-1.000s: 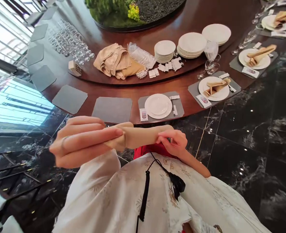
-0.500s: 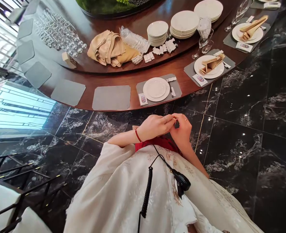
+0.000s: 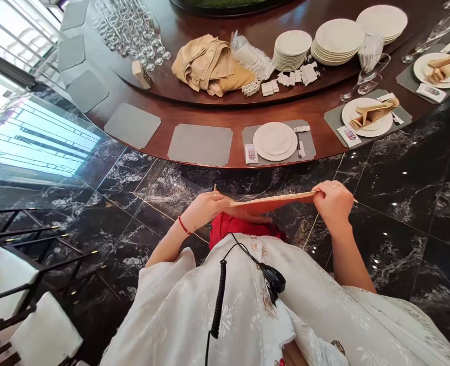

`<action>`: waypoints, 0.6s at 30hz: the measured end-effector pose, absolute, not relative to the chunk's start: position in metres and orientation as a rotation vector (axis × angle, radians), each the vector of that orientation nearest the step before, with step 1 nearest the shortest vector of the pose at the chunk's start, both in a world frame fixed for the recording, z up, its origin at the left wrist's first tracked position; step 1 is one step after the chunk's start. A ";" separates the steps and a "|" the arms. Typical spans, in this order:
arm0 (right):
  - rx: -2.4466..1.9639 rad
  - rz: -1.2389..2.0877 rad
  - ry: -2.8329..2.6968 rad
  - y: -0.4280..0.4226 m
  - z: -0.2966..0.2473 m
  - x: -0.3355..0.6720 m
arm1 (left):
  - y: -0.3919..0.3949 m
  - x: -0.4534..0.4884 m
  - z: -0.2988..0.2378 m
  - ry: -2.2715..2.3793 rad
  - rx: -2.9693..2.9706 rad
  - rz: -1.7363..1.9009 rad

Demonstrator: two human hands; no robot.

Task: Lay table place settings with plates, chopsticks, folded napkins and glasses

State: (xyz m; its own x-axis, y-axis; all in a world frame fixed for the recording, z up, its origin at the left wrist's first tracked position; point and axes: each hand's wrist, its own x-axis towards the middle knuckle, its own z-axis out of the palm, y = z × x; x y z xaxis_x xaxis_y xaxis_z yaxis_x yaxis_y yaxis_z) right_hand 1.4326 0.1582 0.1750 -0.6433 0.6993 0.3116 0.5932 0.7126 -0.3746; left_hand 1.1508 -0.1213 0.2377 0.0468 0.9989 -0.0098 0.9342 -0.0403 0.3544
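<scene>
Above the black marble floor [image 3: 381,203], the person's left hand [image 3: 205,211] and right hand [image 3: 333,203] held a tan cloth napkin [image 3: 270,203] pulled out between them, seen nearly edge-on, with its face shaded orange-red. The left hand, a red string bracelet [image 3: 184,226] at its wrist, had one end pinched between thumb and fingers. The right hand was closed on the other end in the same way, and the two hands stood well apart. The napkin lay just above a red garment [image 3: 243,229] and a white patterned robe [image 3: 247,300], which had a coiled black cord [image 3: 219,300] running to a black clip [image 3: 273,282]. Beyond it curved a dark wood table [image 3: 237,147] set with grey place mats [image 3: 201,145] and a white plate [image 3: 275,141]. On its turntable [image 3: 225,99] sat a heap of tan napkins [image 3: 205,66], stacked plates [image 3: 339,41] and rows of stemmed glasses [image 3: 133,35].
</scene>
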 end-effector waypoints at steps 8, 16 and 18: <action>-0.879 0.101 -2.406 0.157 0.190 1.379 | -0.246 1.032 0.289 1.949 2.023 1.030; -0.466 0.107 -1.973 0.071 0.246 1.273 | -0.280 0.977 0.307 2.039 1.786 1.938; -0.413 0.306 -1.783 0.037 0.258 1.229 | -0.261 0.990 0.308 2.060 1.571 1.715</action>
